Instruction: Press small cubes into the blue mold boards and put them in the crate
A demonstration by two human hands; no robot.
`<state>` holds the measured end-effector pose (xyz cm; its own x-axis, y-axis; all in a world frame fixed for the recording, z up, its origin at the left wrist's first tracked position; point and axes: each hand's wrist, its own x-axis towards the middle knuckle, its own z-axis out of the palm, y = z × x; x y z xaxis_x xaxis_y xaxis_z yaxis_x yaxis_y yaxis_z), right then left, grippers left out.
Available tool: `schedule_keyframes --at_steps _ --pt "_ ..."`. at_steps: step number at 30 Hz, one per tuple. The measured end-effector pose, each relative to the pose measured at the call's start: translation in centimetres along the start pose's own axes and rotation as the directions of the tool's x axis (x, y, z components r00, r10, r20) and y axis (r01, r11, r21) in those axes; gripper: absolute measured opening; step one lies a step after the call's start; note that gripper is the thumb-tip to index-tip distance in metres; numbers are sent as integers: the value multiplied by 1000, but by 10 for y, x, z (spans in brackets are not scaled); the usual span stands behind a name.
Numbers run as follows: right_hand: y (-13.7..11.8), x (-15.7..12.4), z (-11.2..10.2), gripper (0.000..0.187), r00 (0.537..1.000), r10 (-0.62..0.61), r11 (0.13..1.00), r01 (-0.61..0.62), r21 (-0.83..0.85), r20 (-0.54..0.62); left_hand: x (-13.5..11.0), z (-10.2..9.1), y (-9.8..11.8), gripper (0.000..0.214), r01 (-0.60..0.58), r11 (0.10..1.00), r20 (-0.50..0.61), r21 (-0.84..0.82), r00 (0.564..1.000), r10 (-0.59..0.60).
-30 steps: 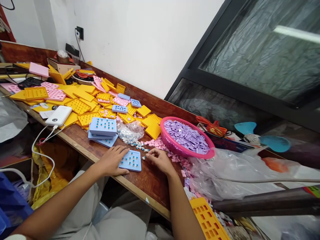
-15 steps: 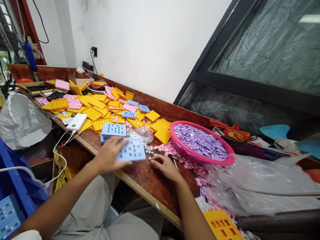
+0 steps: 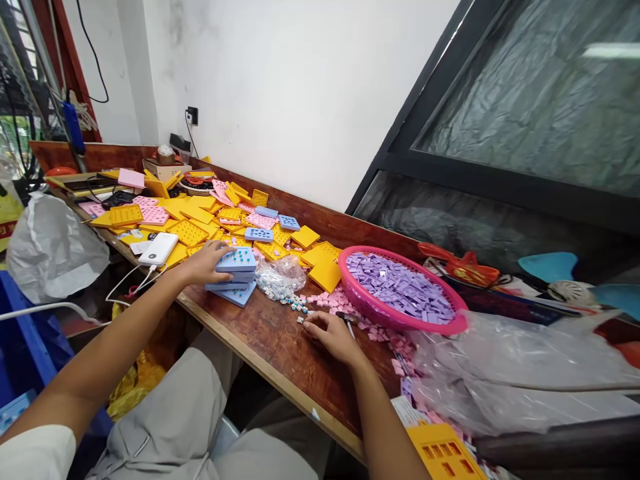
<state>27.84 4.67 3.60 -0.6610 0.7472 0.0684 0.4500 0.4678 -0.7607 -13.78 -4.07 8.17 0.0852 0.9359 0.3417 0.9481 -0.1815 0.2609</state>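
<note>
My left hand (image 3: pixel 204 263) lies over a stack of blue perforated plates (image 3: pixel 236 267), its fingers on the top plate, whose holes carry small white-and-blue pieces. My right hand (image 3: pixel 333 338) rests on the wooden table with its fingertips close together beside small keycap-like pieces (image 3: pixel 300 308). Whether those fingers pinch one is too small to tell. A small dark-handled tool (image 3: pixel 346 317) lies just past the right hand. Loose pink tiles (image 3: pixel 325 299) are scattered around it. Next to the stack sits a clear plastic bag (image 3: pixel 279 277) of small pieces.
A pink basket (image 3: pixel 373 310) holds lilac tiles. Yellow and pink plates (image 3: pixel 189 233) are heaped toward the back left, near a white power bank (image 3: pixel 159 249). Clear plastic sheeting (image 3: pixel 500 373) lies at the right, and a blue crate (image 3: pixel 25 340) stands below left.
My left hand has carried the blue plate from the table's front onto the stack, up and to the left. My right hand has barely moved. The view has shifted slightly.
</note>
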Motion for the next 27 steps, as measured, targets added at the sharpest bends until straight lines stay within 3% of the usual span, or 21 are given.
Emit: schedule_keyframes --at_steps 10,14,17,21,24,27 --pt "-4 -3 -1 30 1000 -5 1000 5 -25 -6 -3 8 -14 72 -42 950 -65 -310 998 23" --pt "-28 3 15 31 984 -83 995 91 44 -158 -10 6 -8 60 17 914 -65 -405 997 -47" --pt "-58 32 39 44 978 -53 971 97 219 -201 -9 9 -7 52 20 872 -91 -489 993 -73" --pt "-95 99 73 71 984 146 859 -76 506 -99 -6 19 -11 64 98 848 -194 -521 954 -230" --pt "-112 141 93 68 978 206 778 -148 610 -25 -2 26 -12 75 198 753 -159 -627 914 -373" --pt "-119 158 107 60 986 166 761 -112 639 -25 1 31 -8 83 245 615 -100 -749 876 -471"
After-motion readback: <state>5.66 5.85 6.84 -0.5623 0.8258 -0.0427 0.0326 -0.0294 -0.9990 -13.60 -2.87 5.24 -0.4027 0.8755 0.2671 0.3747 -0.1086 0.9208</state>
